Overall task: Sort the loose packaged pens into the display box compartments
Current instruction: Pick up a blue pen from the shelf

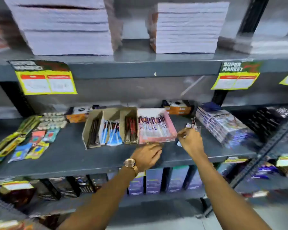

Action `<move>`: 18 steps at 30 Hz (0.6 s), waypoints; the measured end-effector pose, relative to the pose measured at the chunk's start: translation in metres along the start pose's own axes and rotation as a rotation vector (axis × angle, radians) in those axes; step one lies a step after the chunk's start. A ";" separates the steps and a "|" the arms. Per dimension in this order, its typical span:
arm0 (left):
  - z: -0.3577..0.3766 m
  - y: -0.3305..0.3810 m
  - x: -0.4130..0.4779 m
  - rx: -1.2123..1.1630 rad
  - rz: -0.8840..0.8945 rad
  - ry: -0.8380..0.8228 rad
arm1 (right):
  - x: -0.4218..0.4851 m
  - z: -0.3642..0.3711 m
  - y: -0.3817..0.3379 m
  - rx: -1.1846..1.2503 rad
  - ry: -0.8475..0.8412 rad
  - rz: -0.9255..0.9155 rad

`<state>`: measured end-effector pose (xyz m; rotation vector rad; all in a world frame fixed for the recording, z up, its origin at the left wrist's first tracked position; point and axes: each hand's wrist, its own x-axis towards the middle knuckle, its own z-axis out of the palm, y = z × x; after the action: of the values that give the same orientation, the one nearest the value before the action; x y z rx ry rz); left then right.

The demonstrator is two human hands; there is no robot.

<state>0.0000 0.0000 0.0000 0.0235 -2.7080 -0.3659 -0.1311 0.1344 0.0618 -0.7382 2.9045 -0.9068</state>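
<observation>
The grey shelf (70, 156) carries the pink display box (170, 126), just right of a brown divided box (91, 120). Pink box as landmark: the left hand (148, 155) rests curled at its front edge, grasp unclear. The right hand (189, 140), just right of it, pinches loose packaged pens (193, 124), long axis pointing rearward; the box lies to their left.

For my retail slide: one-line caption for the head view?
Right hand gathers loose packaged pens beside pink display box; left hand steadies it.
</observation>
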 end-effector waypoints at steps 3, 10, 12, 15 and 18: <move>0.031 -0.007 -0.001 0.009 -0.112 -0.083 | 0.021 0.009 0.014 0.027 -0.065 0.134; 0.049 -0.008 -0.001 0.258 -0.064 -0.032 | 0.063 0.022 0.024 -0.007 -0.081 0.245; 0.049 -0.009 0.000 0.258 -0.050 -0.007 | 0.072 0.026 0.022 -0.088 -0.085 0.235; 0.047 -0.008 -0.001 0.222 -0.066 -0.003 | 0.083 0.031 0.021 -0.144 -0.087 0.235; 0.046 -0.010 0.000 0.142 -0.083 0.004 | 0.089 0.029 0.021 -0.136 -0.101 0.313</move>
<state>-0.0183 0.0015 -0.0435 0.1766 -2.7301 -0.1963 -0.2154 0.0946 0.0379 -0.3063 2.8966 -0.6266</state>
